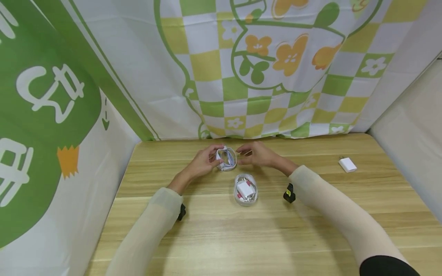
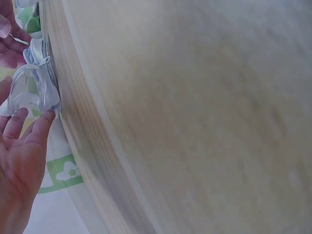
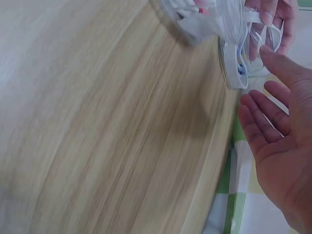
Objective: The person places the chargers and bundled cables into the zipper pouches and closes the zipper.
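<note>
My left hand (image 1: 203, 161) grips the left side of a coiled white cable (image 1: 232, 166) near the table's back edge. In the left wrist view, the fingers of that left hand (image 2: 24, 161) lie along the bundle (image 2: 41, 73). Just right of the coil is my right hand (image 1: 260, 155), its fingers loosely bent with nothing held. In the right wrist view, the thumb of this right hand (image 3: 287, 141) points at the coil, and whether it touches is unclear. Nearer me sits a round clear plastic container (image 1: 246, 203) with a white charger block (image 1: 245, 189) and red bits inside.
A white plug adapter (image 1: 347, 165) lies alone on the right of the wooden table (image 1: 221, 237). A patterned cloth (image 1: 241, 111) hangs along the table's back edge, and more printed cloth (image 1: 114, 161) stands at the left.
</note>
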A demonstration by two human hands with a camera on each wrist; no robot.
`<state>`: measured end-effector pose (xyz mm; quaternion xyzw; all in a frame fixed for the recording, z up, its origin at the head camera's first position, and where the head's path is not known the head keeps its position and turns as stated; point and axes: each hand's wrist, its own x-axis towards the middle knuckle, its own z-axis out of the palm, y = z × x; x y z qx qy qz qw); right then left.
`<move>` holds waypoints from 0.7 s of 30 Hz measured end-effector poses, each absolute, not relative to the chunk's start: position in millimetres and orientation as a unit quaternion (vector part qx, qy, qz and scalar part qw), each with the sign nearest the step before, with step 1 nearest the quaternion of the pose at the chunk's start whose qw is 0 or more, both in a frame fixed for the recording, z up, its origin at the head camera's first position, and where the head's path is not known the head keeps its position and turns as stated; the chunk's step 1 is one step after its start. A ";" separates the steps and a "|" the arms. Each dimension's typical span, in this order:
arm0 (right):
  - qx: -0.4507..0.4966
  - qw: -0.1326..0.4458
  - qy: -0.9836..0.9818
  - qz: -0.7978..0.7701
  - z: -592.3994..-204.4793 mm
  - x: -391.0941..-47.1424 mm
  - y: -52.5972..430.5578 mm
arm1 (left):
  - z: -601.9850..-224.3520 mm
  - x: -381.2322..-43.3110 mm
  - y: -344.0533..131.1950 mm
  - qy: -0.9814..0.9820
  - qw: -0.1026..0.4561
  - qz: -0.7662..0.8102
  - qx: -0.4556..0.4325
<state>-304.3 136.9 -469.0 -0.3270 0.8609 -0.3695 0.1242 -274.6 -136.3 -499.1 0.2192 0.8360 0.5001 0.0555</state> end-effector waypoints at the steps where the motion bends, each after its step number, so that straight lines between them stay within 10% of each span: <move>1: -0.325 0.127 0.861 -0.371 -469.3 -304.3 139.0 | -499.2 -274.4 -136.0 0.836 0.056 0.501 0.218; 21: -0.338 0.132 0.837 -0.411 -469.4 -296.7 174.7 | -500.3 -273.3 -136.0 0.831 0.063 0.509 0.217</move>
